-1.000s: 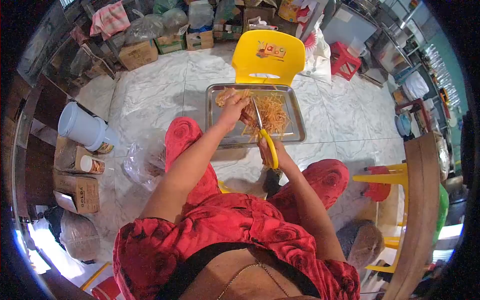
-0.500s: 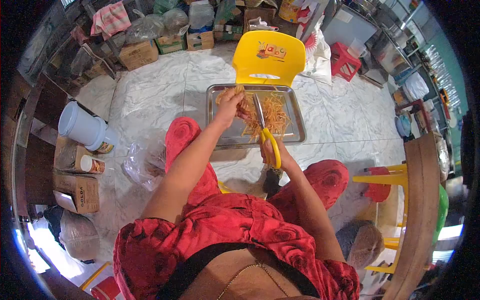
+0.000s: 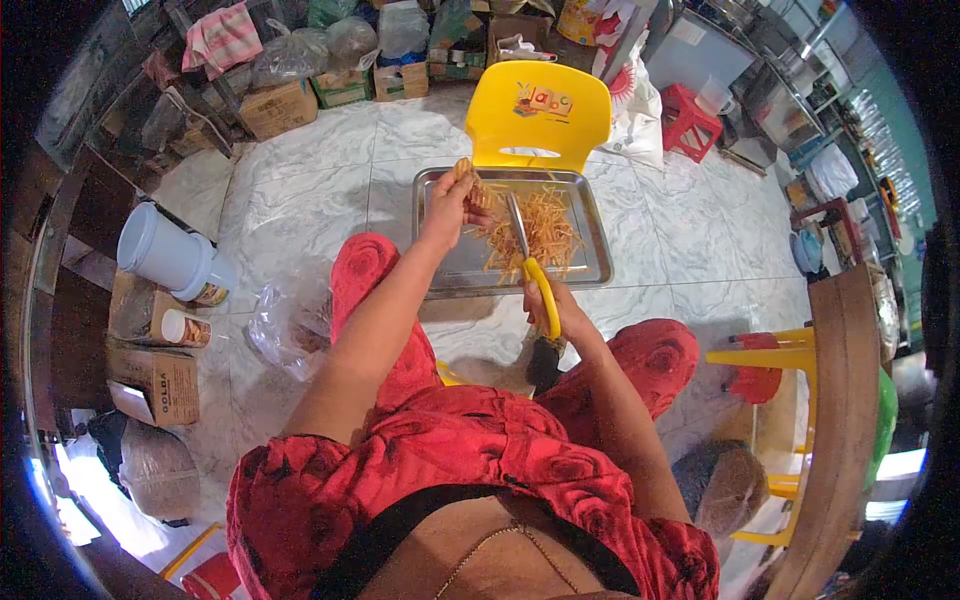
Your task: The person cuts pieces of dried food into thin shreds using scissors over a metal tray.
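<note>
Storeroom or kitchen-type space, marbled grey-white tile floor (image 3: 300, 200), clutter along the edges. Left hand (image 3: 450, 212): grip closed, fingers pinched around a brown ridged piece (image 3: 479, 196), one end poking up past the fingers at the tray's far rim. Right hand (image 3: 565, 310): grip wrapped around the yellow handles of the scissors (image 3: 543, 292), blades pointing away from the body; blades look close together, can't tell exactly how far apart. Blade tips are just right of the brown piece; contact unclear. Thin brown strips (image 3: 550, 232) lie in a loose pile in the metal tray (image 3: 447, 278), mostly on its right side, blades over the pile's left part. Left hand and wrist cover some of the tray's left side; fingers hide part of the piece. Yellow chair back (image 3: 540, 110) with letters stands right behind the tray; what holds the tray up is hidden. Red patterned trouser knees either side, nearer the body. Clear plastic bag (image 3: 280, 335) on the floor by the left knee; pale bucket (image 3: 150, 250) and carton (image 3: 165, 387) farther left. Right side: yellow stool (image 3: 775, 357), brown board (image 3: 838, 420) near the edge. Far side: red stool (image 3: 690, 122), white sack (image 3: 640, 125), more boxes and bags.
</note>
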A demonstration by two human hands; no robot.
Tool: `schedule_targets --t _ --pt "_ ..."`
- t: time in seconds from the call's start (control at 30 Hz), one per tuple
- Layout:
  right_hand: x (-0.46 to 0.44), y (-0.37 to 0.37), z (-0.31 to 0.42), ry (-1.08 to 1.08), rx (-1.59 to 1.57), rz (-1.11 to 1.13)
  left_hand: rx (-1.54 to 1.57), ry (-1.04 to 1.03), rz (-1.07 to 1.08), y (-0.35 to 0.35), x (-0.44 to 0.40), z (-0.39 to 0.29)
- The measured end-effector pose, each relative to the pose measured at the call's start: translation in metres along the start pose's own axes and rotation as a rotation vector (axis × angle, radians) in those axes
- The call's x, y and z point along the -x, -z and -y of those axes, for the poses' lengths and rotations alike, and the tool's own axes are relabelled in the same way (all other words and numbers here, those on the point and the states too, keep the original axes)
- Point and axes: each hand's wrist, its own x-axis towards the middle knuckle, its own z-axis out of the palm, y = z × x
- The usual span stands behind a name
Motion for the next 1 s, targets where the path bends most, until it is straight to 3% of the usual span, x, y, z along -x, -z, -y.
schedule_targets --t 0.37,1.0 --pt "-0.002 -0.002 0.003 -0.096 0.024 0.041 -0.025 -0.009 -0.014 -0.003 0.0 0.005" --pt "0.001 -0.006 0.011 -0.067 0.025 0.019 -0.143 -0.074 0.004 -0.004 -0.003 0.015"
